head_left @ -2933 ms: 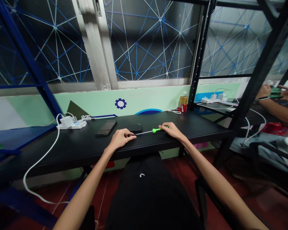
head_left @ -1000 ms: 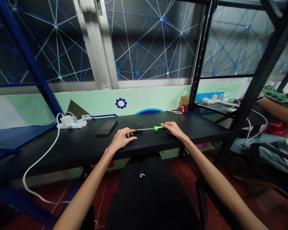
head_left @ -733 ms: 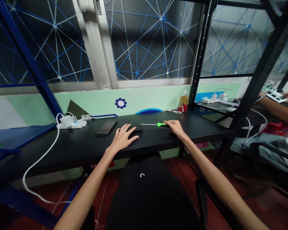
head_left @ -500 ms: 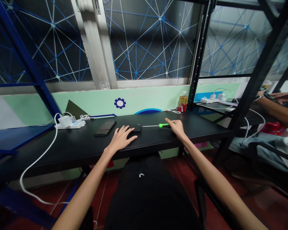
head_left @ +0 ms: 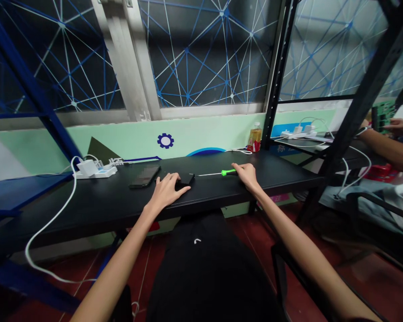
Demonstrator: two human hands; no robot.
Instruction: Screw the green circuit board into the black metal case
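In my right hand point(head_left: 247, 176) is a screwdriver point(head_left: 227, 172) with a green and black handle, held level, its thin shaft pointing left. The tip is by the right end of a flat black box point(head_left: 187, 180); whether it touches cannot be made out. My left hand point(head_left: 165, 191) lies over the left part of that box, fingers bent along its far side and thumb at the near side, gripping it against the black table point(head_left: 215, 192). A dark phone-like slab point(head_left: 144, 175) lies flat just left of my left hand.
A white power strip point(head_left: 97, 172) with a plug and trailing white cable is on the left. A drink bottle point(head_left: 254, 137) stands at the back right, near a black upright post point(head_left: 276, 80). Beyond it, another person's hands hold a green circuit board point(head_left: 383, 115).
My left hand's fingers have bent from lying spread on the box to gripping it. The screwdriver stays level at the box's right end. The other person's circuit board has come up into view.
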